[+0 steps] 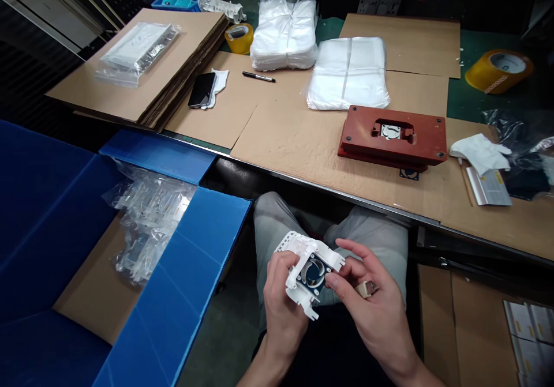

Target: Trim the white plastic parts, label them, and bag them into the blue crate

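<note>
My left hand (283,295) is closed around a white plastic housing (298,243), held above my lap. A dark blue square plate with a round fan-like pattern (312,273) sits in the housing's face. My right hand (374,297) has its thumb and a finger against the housing's right edge, beside the plate. Tucked in that same hand is a small beige piece with a metal end (367,289); its exact kind is unclear. The index finger stretches out above the housing. The left fingertips are partly hidden behind the housing.
A red fixture block (393,136) stands on the cardboard-covered bench, near bundled plastic bags (348,72). At left is an open blue box (182,260) with bagged parts (151,214). A phone (202,90), pen (258,77), tape roll (497,72) and white glove (480,151) lie about.
</note>
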